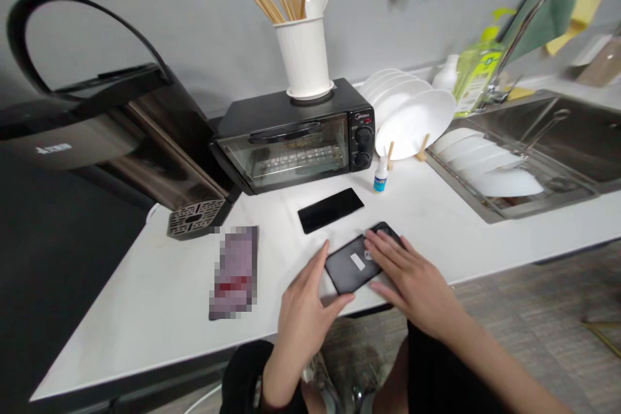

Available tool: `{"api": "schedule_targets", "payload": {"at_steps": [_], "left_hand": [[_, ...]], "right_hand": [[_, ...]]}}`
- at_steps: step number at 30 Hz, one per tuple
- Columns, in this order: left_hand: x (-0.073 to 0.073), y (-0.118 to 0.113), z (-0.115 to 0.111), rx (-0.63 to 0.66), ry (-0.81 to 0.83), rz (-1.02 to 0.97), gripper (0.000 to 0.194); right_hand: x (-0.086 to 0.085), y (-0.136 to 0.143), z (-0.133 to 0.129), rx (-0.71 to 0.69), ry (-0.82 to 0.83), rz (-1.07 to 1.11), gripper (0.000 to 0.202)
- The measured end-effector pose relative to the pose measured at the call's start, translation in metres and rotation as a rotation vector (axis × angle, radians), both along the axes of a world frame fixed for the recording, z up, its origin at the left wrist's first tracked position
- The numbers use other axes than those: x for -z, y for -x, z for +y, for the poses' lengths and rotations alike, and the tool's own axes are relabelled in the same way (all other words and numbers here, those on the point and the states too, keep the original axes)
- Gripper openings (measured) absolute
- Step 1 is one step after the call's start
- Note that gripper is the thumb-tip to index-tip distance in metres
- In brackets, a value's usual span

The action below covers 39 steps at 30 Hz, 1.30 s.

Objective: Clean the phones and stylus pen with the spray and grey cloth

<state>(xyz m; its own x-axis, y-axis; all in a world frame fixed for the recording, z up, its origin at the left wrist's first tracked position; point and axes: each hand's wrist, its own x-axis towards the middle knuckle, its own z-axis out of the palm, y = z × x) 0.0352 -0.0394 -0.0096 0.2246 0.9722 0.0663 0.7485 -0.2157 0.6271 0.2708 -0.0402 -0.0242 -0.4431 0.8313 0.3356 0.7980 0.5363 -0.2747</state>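
A phone in a dark case [345, 273] lies back side up near the counter's front edge, with a small white label on it. My left hand [303, 307] grips its left end, thumb at the near corner and index finger at the far corner. Across the right end lies my right hand [412, 278], its fingers over the back by the cameras and its thumb at the near edge. The fingers partly cover the phone. Just beyond it is a second phone [330, 210] with a dark screen. A small white bottle with a blue label [380, 176] stands behind to the right.
A blurred-out flat object [235, 272] lies left on the white counter [160, 310]. Behind stand a coffee machine [160, 123], a toaster oven [291, 149] bearing a white cup of chopsticks [305, 58], and racked plates [412, 123]. Right is a sink [490, 210] holding bowls.
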Motion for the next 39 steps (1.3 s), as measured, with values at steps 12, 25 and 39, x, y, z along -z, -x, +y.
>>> {"api": "schedule_targets", "payload": {"at_steps": [12,25,39], "left_hand": [[-0.028,0.0,0.105,0.02,-0.13,0.443,0.076],[-0.036,-0.005,0.104,-0.018,-0.345,0.526,0.033],[-0.02,-0.012,0.029,-0.03,0.15,-0.348,0.039]], "right_hand": [[0.016,-0.014,0.025,0.195,0.013,0.193,0.058],[0.017,0.008,0.04,0.34,-0.069,0.254,0.044],[-0.007,0.004,0.039,0.196,-0.152,0.609,0.036]]}}
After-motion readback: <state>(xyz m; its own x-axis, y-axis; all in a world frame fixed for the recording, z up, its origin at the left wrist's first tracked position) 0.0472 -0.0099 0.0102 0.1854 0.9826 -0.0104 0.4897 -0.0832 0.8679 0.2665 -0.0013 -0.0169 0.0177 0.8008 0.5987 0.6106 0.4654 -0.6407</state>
